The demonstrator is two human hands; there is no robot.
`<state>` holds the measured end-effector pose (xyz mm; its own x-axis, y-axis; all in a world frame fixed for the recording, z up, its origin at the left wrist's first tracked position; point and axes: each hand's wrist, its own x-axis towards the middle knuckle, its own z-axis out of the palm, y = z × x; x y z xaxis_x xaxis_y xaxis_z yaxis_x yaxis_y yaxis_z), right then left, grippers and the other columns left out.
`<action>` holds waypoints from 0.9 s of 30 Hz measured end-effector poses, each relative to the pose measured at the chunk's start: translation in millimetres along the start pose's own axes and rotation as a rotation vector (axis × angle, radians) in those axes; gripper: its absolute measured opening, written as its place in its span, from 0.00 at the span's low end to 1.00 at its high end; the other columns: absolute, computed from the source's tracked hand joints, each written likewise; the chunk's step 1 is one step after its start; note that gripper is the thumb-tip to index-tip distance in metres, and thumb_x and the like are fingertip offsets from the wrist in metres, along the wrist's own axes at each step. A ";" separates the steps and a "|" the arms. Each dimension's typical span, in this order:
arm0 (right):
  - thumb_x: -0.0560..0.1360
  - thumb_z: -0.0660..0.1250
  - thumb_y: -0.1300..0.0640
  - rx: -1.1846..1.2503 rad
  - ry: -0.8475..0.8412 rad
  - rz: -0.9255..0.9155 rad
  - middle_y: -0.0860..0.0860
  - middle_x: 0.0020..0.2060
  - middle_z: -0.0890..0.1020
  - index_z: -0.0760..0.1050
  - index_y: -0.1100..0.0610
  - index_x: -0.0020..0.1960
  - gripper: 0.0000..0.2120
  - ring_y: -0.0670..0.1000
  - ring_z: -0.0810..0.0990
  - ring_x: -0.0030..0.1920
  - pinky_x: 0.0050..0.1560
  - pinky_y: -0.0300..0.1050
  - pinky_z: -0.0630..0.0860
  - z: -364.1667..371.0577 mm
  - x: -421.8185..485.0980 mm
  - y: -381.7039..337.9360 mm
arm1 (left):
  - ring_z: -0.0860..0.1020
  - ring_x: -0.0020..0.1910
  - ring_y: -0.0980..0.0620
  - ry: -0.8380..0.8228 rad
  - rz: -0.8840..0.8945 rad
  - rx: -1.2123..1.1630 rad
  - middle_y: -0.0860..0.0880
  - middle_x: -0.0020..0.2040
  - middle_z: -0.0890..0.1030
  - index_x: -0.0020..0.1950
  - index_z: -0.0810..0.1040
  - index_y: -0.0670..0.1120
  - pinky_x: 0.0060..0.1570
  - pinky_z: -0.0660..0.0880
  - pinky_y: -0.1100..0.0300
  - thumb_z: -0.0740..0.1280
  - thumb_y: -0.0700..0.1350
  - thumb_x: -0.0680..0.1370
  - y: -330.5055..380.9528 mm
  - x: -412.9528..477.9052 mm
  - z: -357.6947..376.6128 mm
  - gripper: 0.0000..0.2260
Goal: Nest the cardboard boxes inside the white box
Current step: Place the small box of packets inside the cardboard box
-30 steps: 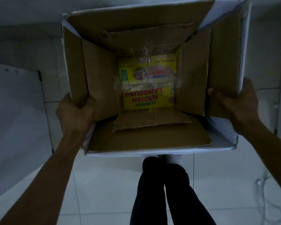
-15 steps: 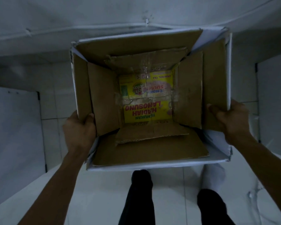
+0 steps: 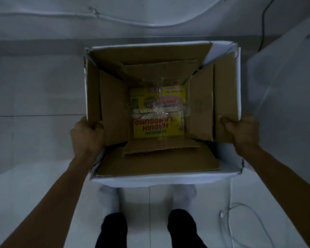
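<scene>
A white box (image 3: 150, 179) is held in front of me, open at the top. Brown cardboard boxes sit nested inside it: an outer one (image 3: 150, 54) and a smaller inner one (image 3: 113, 108) with its flaps folded inward. At the bottom lies a yellow printed box (image 3: 157, 127) with red lettering. My left hand (image 3: 87, 135) grips the left wall, fingers curled over the rim. My right hand (image 3: 240, 129) grips the right wall the same way.
White tiled floor lies below, with my two dark-trousered legs (image 3: 113, 230) under the box. A white cable (image 3: 229, 212) curls on the floor at lower right. White panels (image 3: 284, 86) stand on both sides, and a wall with cables runs behind.
The box has moved farther from the camera and lower in view, with both hands still gripping its side walls. More of the back wall and floor shows now.
</scene>
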<state>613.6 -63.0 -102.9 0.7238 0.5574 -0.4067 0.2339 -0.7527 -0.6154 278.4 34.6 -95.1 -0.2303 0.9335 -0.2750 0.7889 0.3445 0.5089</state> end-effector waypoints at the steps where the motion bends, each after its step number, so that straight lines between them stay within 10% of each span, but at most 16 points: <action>1: 0.70 0.72 0.56 -0.013 0.013 -0.020 0.64 0.50 0.82 0.77 0.67 0.55 0.18 0.60 0.81 0.48 0.48 0.52 0.78 -7.0 4.1 6.8 | 0.68 0.27 0.58 0.004 0.013 0.006 0.45 0.36 0.75 0.47 0.78 0.38 0.26 0.61 0.63 0.63 0.40 0.75 4.4 -6.2 6.8 0.07; 27: 0.68 0.73 0.55 -0.088 0.024 -0.045 0.62 0.57 0.79 0.71 0.62 0.61 0.25 0.62 0.78 0.54 0.49 0.50 0.75 -69.2 22.1 52.2 | 0.75 0.42 0.44 -0.157 -0.013 0.032 0.37 0.51 0.80 0.57 0.74 0.37 0.40 0.69 0.57 0.64 0.44 0.76 47.5 -53.2 39.7 0.13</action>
<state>686.8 -114.2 -97.3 0.7264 0.5834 -0.3634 0.3219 -0.7559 -0.5701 350.8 -2.7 -88.7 -0.1510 0.9010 -0.4066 0.8045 0.3511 0.4792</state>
